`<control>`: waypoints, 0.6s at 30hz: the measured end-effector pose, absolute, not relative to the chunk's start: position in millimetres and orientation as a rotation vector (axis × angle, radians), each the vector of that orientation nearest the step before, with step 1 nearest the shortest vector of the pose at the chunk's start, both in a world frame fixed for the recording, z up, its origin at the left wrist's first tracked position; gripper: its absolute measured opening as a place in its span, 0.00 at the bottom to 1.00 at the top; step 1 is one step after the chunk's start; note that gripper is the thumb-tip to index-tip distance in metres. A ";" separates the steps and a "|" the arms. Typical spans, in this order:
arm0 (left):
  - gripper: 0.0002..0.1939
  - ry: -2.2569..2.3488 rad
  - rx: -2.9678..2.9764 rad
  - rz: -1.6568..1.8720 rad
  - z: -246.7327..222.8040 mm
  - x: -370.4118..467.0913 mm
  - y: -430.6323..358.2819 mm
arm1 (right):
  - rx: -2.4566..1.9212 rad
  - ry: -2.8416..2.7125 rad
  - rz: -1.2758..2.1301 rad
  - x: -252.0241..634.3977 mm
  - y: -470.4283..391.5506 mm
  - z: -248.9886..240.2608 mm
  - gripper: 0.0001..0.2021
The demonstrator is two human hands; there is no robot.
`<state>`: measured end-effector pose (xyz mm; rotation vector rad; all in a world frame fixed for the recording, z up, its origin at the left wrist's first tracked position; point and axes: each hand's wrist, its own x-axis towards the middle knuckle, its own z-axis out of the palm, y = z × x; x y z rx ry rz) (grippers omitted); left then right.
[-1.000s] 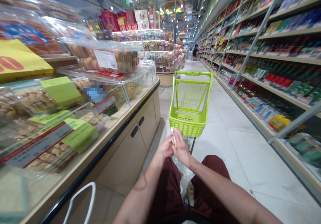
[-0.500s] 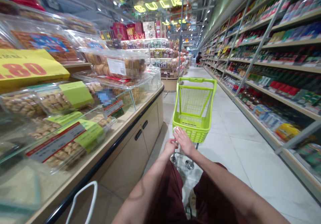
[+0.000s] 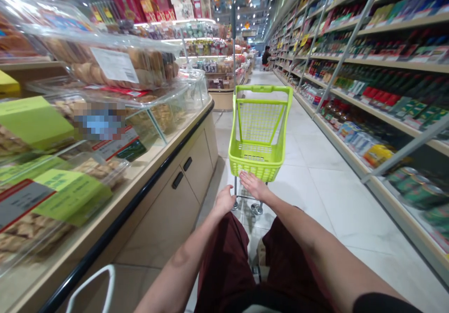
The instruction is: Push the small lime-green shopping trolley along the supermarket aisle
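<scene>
A lime-green shopping cart [image 3: 259, 154] stands in the aisle just ahead of me. My right hand [image 3: 253, 185] is in front of its basket's lower near edge, fingers stretched out, with nothing seen in them. Whether it touches the basket I cannot tell. Lower and to the left, my left hand [image 3: 224, 200] hovers above my knee, its thumb raised apart from loosely bent fingers. I see nothing in it, though part of its palm side is hidden. The two hands are a little apart.
A display counter [image 3: 196, 163] with a black rail and packed baked goods [image 3: 115, 65] runs along my left. Tall stocked shelves [image 3: 393, 60] line the right. Far down the aisle a person [image 3: 265, 58] is beside the shelves. A white looped handle [image 3: 108, 285] shows at bottom left.
My hands have come apart, the left moving down and left. Something whitish at my right fingertips earlier no longer shows. The cart and counter appear nearer the left of my view.
</scene>
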<state>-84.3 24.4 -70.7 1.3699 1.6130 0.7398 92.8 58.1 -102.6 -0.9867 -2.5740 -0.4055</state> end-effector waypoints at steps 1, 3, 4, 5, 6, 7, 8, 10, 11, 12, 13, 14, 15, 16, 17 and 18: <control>0.19 1.599 1.367 0.755 -72.1 -82.4 23.9 | -1.002 -2.556 -0.391 95.0 53.2 -102.8 0.17; 0.20 1.576 1.380 0.789 -72.5 -77.3 23.7 | -1.023 -2.491 -0.400 97.3 45.9 -94.4 0.18; 0.21 1.570 1.393 0.805 -71.3 -74.1 24.0 | -1.031 -2.442 -0.420 97.8 43.8 -87.0 0.19; 0.22 1.570 1.417 0.816 -69.4 -70.6 24.3 | -1.040 -2.390 -0.442 98.1 42.8 -78.6 0.19; 0.23 1.577 1.455 0.818 -67.0 -66.9 24.4 | -1.051 -2.340 -0.462 98.7 42.8 -70.6 0.20; 0.24 1.587 1.508 0.808 -64.3 -63.3 24.1 | -1.065 -2.297 -0.475 99.6 43.4 -64.2 0.20; 0.25 1.603 1.569 0.787 -61.6 -59.8 23.5 | -1.075 -2.269 -0.483 101.1 44.3 -60.5 0.21; 0.27 1.639 1.689 0.727 -57.3 -53.7 20.6 | -1.071 -2.276 -0.480 105.3 45.6 -63.6 0.20; 0.28 1.652 1.742 0.693 -56.0 -51.3 18.6 | -1.069 -2.301 -0.471 107.5 45.3 -70.3 0.19; 0.29 1.660 1.791 0.656 -55.3 -49.3 16.4 | -1.076 -2.326 -0.460 109.5 44.3 -79.5 0.19; 0.30 1.663 1.832 0.622 -55.1 -47.7 14.2 | -1.100 -2.346 -0.445 111.0 42.3 -90.0 0.18; 0.30 1.661 1.870 0.592 -55.1 -46.4 12.1 | -1.135 -2.357 -0.428 112.1 39.5 -100.4 0.18; 0.30 1.654 1.903 0.567 -55.1 -45.2 10.4 | -1.174 -2.361 -0.406 112.9 35.9 -109.1 0.17; 0.30 1.649 1.930 0.550 -55.0 -43.9 9.2 | -1.204 -2.358 -0.383 113.4 32.0 -115.0 0.17; 0.31 1.645 1.953 0.534 -54.4 -42.3 8.5 | -1.220 -2.352 -0.361 114.1 27.8 -117.1 0.17; 0.32 1.644 1.977 0.514 -53.4 -40.4 8.6 | -1.215 -2.342 -0.343 115.1 23.7 -115.3 0.18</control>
